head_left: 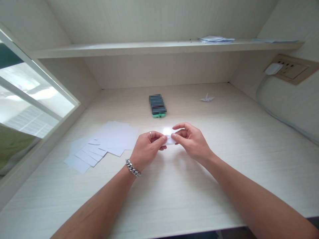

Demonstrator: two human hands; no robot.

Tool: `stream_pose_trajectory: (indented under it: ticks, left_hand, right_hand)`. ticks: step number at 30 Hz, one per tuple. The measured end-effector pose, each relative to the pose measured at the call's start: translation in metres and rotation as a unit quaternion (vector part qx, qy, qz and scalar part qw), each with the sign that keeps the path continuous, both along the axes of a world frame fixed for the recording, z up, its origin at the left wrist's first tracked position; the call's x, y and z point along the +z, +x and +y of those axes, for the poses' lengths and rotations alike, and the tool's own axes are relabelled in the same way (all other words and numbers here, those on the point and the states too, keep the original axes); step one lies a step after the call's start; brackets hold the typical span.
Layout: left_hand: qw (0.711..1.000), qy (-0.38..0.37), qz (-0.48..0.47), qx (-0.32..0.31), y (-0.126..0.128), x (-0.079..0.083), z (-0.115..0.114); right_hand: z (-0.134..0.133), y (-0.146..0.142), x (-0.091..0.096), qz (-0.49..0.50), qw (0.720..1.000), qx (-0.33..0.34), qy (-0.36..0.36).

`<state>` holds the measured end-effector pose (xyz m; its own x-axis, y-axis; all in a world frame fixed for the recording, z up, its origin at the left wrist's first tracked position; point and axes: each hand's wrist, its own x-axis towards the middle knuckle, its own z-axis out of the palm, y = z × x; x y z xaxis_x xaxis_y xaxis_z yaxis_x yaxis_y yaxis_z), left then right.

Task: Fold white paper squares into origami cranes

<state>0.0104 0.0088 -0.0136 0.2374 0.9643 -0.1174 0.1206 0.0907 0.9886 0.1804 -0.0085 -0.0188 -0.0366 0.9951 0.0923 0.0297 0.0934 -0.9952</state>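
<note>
A small piece of folded white paper [169, 140] is held between my two hands, just above the desk. My left hand [149, 147], with a ring and a chain bracelet, pinches its left end between thumb and fingers. At the right end, the thumb and index side of my right hand [193, 141] grip the paper, one finger stretched out above it. My fingers cover much of the paper, so its full shape is hidden. Left of my left hand lie several loose white paper sheets [117, 134], spread and overlapping.
A pixelated dark phone-like object with a green edge [159, 115] lies beyond my hands. A folded paper crane [206, 98] stands at the back right. Papers [216, 39] rest on the shelf [124, 48]. A cable [276, 118] hangs from the wall socket [296, 70].
</note>
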Motion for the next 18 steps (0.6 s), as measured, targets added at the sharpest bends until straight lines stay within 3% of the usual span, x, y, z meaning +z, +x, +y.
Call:
stream_pose_trajectory:
  ticks: [7, 18]
  left_hand:
    - [1.0, -0.002, -0.001, 0.008, 0.0004, 0.0007, -0.0005]
    - [1.0, -0.001, 0.016, 0.009, 0.0014, 0.005, -0.0019]
  right_hand:
    - [0.0018, 0.0022, 0.0049, 0.049, 0.997, -0.001, -0.052]
    - [0.0008, 0.0035, 0.0022, -0.001, 0.999, -0.006, -0.033]
